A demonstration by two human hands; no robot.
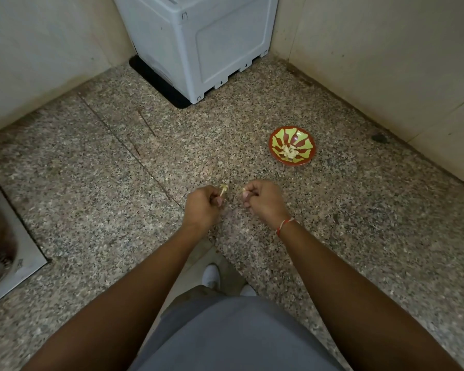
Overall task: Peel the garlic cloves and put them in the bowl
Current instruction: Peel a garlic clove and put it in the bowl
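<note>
Over the speckled granite counter, my left hand pinches a garlic stem with its dry root end sticking up past the fingers. My right hand is curled round a pale garlic clove that shows at the fingertips. The two hands are a short gap apart. To the far right stands a red and green bowl with several peeled cloves lying in its middle.
A grey plastic appliance on a black mat stands in the back corner. Tiled walls close the counter at the back and right. A steel sink sits at the left edge. My white shoes show below the counter's front edge.
</note>
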